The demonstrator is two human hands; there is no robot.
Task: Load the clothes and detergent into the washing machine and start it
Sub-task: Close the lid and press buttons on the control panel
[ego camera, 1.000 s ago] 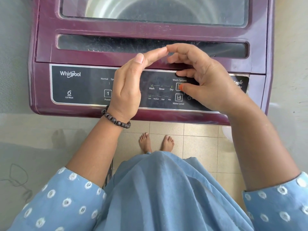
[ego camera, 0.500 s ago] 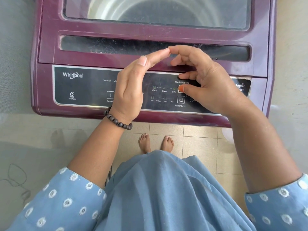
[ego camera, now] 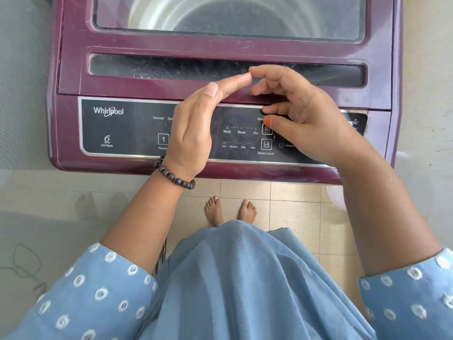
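Observation:
A maroon top-loading washing machine (ego camera: 73, 69) fills the upper part of the head view, its glass lid (ego camera: 228, 15) down over a steel drum. Its dark control panel (ego camera: 117, 133) runs along the front edge. My left hand (ego camera: 193, 133) stands on edge over the panel's middle, fingers straight and together, holding nothing. My right hand (ego camera: 304, 114) hovers over the panel's right part, fingers curled and apart, its orange-nailed thumb tip at the Wash Options button (ego camera: 267, 130). The two hands' fingertips nearly meet above the panel. No clothes or detergent show.
Beige floor tiles (ego camera: 294, 212) and my bare feet (ego camera: 230, 209) lie below the machine's front edge. A grey wall or surface (ego camera: 24, 94) stands left, with a thin wire (ego camera: 24, 263) at the lower left. A pale round object (ego camera: 334, 196) peeks beside my right forearm.
Both hands keep the same pose over the panel. The thumb stays at the Wash Options button. Only the view has shifted slightly.

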